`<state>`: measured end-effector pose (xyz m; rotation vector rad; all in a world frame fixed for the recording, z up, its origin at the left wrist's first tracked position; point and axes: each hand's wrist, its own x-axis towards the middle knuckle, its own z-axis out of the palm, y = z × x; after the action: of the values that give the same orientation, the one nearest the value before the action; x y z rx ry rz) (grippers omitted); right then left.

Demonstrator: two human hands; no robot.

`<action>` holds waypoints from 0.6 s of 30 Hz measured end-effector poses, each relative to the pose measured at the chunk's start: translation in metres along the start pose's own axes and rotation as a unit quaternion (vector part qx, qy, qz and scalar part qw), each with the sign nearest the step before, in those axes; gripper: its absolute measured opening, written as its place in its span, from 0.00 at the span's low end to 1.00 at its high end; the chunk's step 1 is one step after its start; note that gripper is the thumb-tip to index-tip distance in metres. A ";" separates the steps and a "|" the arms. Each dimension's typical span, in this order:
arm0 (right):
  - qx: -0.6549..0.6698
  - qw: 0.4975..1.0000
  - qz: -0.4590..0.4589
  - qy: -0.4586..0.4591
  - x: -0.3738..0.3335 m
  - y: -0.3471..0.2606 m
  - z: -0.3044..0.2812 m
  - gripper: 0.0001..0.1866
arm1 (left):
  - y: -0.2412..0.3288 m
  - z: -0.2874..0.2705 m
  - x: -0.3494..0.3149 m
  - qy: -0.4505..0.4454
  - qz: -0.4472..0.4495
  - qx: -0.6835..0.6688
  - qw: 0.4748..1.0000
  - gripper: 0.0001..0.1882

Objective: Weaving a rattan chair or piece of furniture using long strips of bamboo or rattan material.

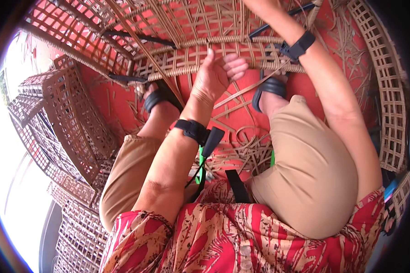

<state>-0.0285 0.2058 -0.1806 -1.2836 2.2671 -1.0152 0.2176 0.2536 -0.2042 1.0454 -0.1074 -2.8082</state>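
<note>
My left hand point(217, 73) is raised palm up before the woven piece, thumb up and fingers loosely stretched and apart. Nothing shows in its grasp. At the top edge only the base of my right hand point(256, 4) comes into view; its fingers are cut off, so what they hold is hidden. Ahead stands a large openwork piece of brown woven cane point(205, 22) with wrapped rims and a dark frame bar point(143, 38). A wrapped rim point(173, 72) crosses just behind my left hand. One long loose strand point(146, 51) slants down across the weave.
Cut cane strips point(241, 152) litter the red floor point(218, 123) between my legs. Brown woven baskets point(70, 118) are piled at the left, and a curved woven panel point(392, 100) stands at the right. My feet, in black sandals point(273, 87), sit close to the woven piece.
</note>
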 end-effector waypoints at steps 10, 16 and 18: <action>-0.075 0.996 -0.042 0.030 -0.001 0.021 0.015 0.08 | -0.069 -0.080 -0.039 0.195 0.072 0.116 0.971 0.42; -0.038 0.999 -0.020 0.002 -0.005 -0.002 0.005 0.08 | -0.082 -0.116 -0.056 0.379 0.069 0.246 0.889 0.14; -0.040 0.998 -0.038 0.014 -0.003 -0.003 0.006 0.08 | -0.105 -0.146 -0.061 0.323 0.016 0.343 0.882 0.13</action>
<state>-0.0215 0.2049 -0.1824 -1.4074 2.3168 -0.9815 0.3477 0.3648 -0.2871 2.0248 -1.0702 -2.2375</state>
